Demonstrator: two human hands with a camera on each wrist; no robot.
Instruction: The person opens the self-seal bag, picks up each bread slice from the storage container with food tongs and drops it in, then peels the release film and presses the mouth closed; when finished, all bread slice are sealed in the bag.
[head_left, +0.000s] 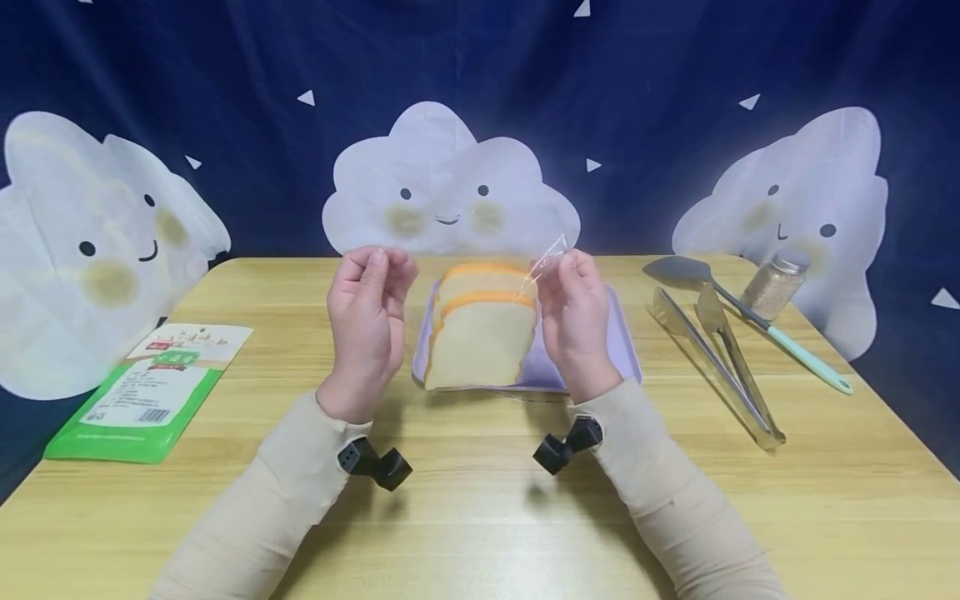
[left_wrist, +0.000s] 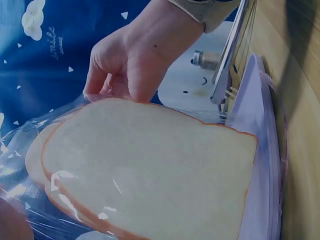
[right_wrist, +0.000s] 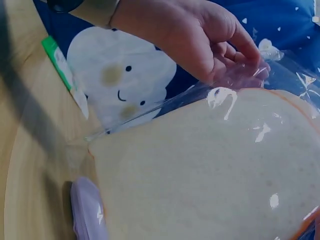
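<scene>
Bread slices with orange crusts lean together over a light purple tray on the table. Thin clear plastic film stretches across the face of the bread, creased and shiny. My left hand, just left of the bread, pinches one edge of the film between thumb and fingers; the right wrist view shows this hold best. On the other side, my right hand pinches the film too, and a crumpled corner sticks up above its fingers. Where the film reaches behind the bread is hidden.
On the right lie metal tongs and a spatula with a mint handle, beside a lidded glass jar. A green and white packet lies at the left. A dark blue cloth with clouds hangs behind the table.
</scene>
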